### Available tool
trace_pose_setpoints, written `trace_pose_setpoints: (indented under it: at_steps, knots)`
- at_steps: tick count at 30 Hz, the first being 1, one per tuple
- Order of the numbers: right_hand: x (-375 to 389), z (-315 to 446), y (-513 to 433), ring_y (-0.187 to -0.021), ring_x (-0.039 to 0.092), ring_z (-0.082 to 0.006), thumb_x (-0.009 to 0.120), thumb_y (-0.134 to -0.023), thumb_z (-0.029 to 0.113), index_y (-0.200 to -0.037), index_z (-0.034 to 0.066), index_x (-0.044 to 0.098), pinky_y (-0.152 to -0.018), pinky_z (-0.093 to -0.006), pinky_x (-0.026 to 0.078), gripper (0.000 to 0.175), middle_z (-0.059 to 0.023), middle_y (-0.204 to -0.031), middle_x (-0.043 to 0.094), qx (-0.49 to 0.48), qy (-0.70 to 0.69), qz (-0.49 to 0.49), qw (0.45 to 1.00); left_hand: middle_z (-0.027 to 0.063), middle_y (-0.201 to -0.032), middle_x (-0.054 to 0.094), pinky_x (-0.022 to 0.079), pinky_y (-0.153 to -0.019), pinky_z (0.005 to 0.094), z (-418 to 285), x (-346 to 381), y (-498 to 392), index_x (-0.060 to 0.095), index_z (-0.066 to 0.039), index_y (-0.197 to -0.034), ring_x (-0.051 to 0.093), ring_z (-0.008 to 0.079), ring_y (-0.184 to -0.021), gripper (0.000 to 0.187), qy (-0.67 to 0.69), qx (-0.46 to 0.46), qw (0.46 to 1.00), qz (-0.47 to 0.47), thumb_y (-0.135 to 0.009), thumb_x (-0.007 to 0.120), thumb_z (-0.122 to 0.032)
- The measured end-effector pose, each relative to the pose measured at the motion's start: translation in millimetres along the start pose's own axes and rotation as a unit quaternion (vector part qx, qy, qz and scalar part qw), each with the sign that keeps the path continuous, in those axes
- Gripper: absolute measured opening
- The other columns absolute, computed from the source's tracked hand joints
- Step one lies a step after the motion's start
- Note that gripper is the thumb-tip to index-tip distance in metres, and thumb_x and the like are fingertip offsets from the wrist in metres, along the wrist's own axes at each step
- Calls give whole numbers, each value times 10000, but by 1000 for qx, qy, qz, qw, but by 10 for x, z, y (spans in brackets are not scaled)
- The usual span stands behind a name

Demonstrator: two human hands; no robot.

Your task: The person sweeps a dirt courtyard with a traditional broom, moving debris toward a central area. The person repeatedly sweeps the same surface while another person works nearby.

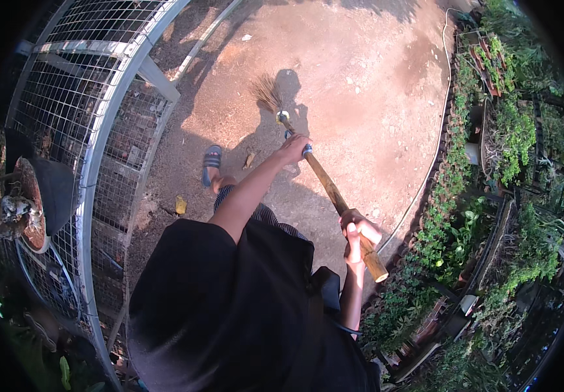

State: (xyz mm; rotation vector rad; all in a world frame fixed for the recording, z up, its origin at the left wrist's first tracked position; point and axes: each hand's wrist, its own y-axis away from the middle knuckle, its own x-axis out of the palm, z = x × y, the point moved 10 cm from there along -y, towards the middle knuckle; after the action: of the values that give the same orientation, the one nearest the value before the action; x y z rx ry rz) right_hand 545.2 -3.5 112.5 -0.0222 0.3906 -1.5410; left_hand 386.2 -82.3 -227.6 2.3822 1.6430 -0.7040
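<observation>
I hold a stick broom with a long wooden handle (328,183) slanting across the front of my body. My left hand (294,148) is wrapped around the lower part of the handle, beside a blue binding. Higher up, my right hand (360,229) grips it near its cut top end. The broom's thin brown bristles (266,92) fan out low over the dirt ground (350,108), bound by a pale band (283,116). Whether their tips touch the soil I cannot tell. A dry brown leaf (248,160) lies just left of my left hand.
A metal-framed wire mesh cage (61,93) runs along the left, with a dark hanging pot (56,196) against it. One foot wears a grey slide sandal (212,161); a yellow leaf (180,205) lies nearby. At right, a pale hose (446,73) edges a bed of green plants (451,171).
</observation>
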Motion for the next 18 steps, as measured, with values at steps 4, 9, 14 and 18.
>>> trace_pose_setpoints:
  at_steps: [4,9,14,18]
  knots:
    - [-341,-8,195,-523,493,-214,632,-925,137,-589,34,403,-574,-377,446,420,-57,-549,471,68,-35,27,997,152,-956,688,485,-900,488,-55,569,648,649,-74,-872,652,371,-1016,186,24,-36,997,70,-721,752,-46]
    - [-501,673,313,-487,499,-184,701,-932,164,-603,59,430,-548,-375,493,439,-43,-547,496,2,-130,6,991,168,-753,668,478,-848,508,-740,166,823,619,-65,-733,670,390,-840,109,49,18,998,42,-714,725,-82]
    - [-229,1019,46,-454,398,-162,626,-927,135,-615,79,378,-509,-349,389,403,-7,-519,409,-85,-123,29,988,168,-732,666,494,-818,475,-921,-748,309,630,-62,-721,669,383,-786,92,-14,47,996,-72,-704,712,-23]
    - [298,573,-397,-559,450,-163,704,-898,84,-643,90,386,-622,-358,446,408,-14,-597,451,-74,-176,44,981,166,-877,688,481,-882,444,-89,-1368,-24,681,-90,-833,663,349,-911,142,-70,32,990,-121,-722,705,-6]
